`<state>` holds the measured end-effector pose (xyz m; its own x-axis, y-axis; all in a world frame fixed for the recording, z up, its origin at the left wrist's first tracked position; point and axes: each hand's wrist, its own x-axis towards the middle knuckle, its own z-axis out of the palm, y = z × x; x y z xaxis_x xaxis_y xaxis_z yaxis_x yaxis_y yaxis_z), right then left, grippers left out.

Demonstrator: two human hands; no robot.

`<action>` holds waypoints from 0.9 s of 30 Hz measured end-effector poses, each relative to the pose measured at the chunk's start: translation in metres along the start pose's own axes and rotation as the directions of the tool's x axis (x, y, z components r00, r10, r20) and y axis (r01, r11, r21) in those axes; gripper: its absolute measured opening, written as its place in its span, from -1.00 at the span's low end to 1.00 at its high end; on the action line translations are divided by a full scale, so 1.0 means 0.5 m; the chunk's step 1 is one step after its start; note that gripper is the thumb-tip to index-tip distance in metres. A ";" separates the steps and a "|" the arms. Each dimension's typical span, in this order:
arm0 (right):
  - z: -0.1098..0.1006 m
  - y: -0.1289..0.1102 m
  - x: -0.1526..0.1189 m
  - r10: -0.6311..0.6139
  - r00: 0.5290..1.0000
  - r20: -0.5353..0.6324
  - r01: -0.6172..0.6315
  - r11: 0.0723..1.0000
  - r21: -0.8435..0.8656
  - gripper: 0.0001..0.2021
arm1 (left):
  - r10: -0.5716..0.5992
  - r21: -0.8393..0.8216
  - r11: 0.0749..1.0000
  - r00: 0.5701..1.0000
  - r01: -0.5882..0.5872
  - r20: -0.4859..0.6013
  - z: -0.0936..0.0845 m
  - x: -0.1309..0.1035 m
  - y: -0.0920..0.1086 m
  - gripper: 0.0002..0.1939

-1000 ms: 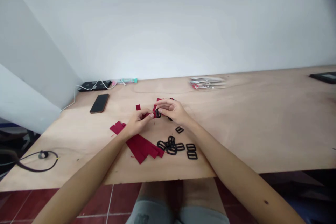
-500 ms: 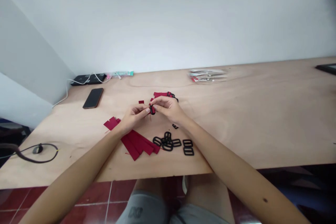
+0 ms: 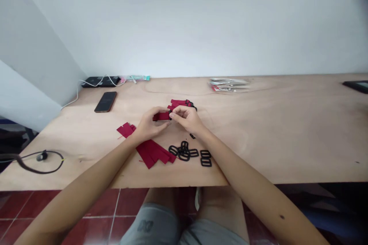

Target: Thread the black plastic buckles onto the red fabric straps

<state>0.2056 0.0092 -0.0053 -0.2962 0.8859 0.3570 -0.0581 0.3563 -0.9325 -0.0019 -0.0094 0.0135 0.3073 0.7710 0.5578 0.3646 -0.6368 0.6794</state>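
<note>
Left hand (image 3: 148, 125) pinches the red strap (image 3: 161, 116), right hand (image 3: 187, 118) pinches its buckle (image 3: 170, 115) end. Strap looks light and floppy, so gripping close to the stiff buckle seems best.

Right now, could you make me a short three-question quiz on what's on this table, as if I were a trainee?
1. True or false: both hands hold the red strip above the table.
2. The loose black buckles lie: A) beside the phone, B) at the near edge, just right of the pile of red strips, C) on the packets.
3. What dark flat thing lies far left, near the white cable?

Key: 1 true: left hand and right hand meet on it. 2 B. 3 the phone.
</note>
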 end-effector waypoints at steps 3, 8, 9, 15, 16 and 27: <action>0.007 0.000 -0.001 -0.001 1.000 0.017 0.001 1.000 -0.012 -0.67 | 0.173 0.083 0.982 0.984 -0.169 -0.036 0.007 -0.004 -0.010 -0.66; 0.002 0.000 0.002 0.021 1.000 0.013 -0.020 1.000 -0.006 -0.69 | 0.224 0.166 0.964 0.970 -0.207 -0.094 0.008 -0.004 -0.030 -0.75; -0.002 -0.001 0.003 0.026 1.000 -0.010 -0.026 1.000 0.012 -0.70 | 0.206 0.166 0.968 0.973 -0.188 -0.101 0.006 -0.003 -0.034 -0.73; -0.017 -0.023 0.005 0.133 0.986 -0.100 -0.077 0.897 0.435 -0.82 | 0.101 0.175 0.981 0.992 -0.088 -0.069 -0.001 -0.003 -0.060 -0.66; -0.018 -0.030 0.005 0.144 0.985 -0.096 -0.077 0.861 0.503 -0.83 | 0.097 0.186 0.979 0.994 -0.085 -0.053 0.000 -0.002 -0.064 -0.66; -0.036 -0.056 0.005 0.285 0.957 -0.061 -0.127 0.593 0.795 -0.87 | 0.200 0.124 0.971 0.979 -0.203 0.038 -0.009 0.008 -0.048 -0.64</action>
<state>0.2237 0.0067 0.0228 -0.2422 0.9670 0.0786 -0.7550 -0.1369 -0.6413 -0.0136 0.0089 0.0016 0.4069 0.6272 0.6642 0.4008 -0.7759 0.4872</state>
